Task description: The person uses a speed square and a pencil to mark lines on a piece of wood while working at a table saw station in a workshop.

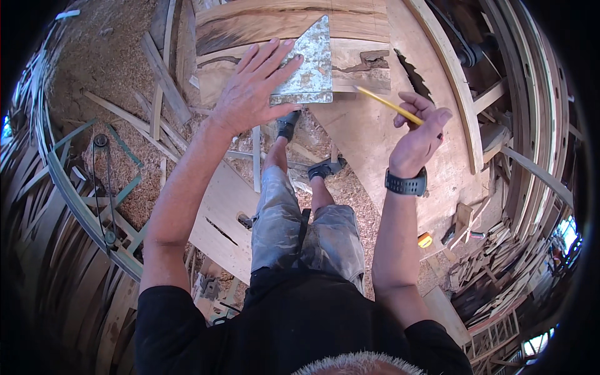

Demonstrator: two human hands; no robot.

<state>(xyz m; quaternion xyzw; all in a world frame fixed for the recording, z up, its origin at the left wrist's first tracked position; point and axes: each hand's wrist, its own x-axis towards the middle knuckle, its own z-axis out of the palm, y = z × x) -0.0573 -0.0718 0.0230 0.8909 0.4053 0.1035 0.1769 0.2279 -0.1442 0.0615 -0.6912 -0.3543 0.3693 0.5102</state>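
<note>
My left hand lies with its fingers stretched out, the fingertips over the left side of a speckled metal triangle square. The square rests on a wooden board with dark streaked grain, its straight lower edge along the board's near edge. A ragged dark hollow marks the board right of the square. My right hand holds a yellow pencil between thumb and fingers. The pencil's tip points left, close to the board's near right corner. A dark watch is on my right wrist.
Under the board lies a large plywood sheet, with a jagged dark slot at right. A curved timber runs along its right side. Wood shavings and loose strips cover the floor at left. A yellow tape measure lies near my right forearm.
</note>
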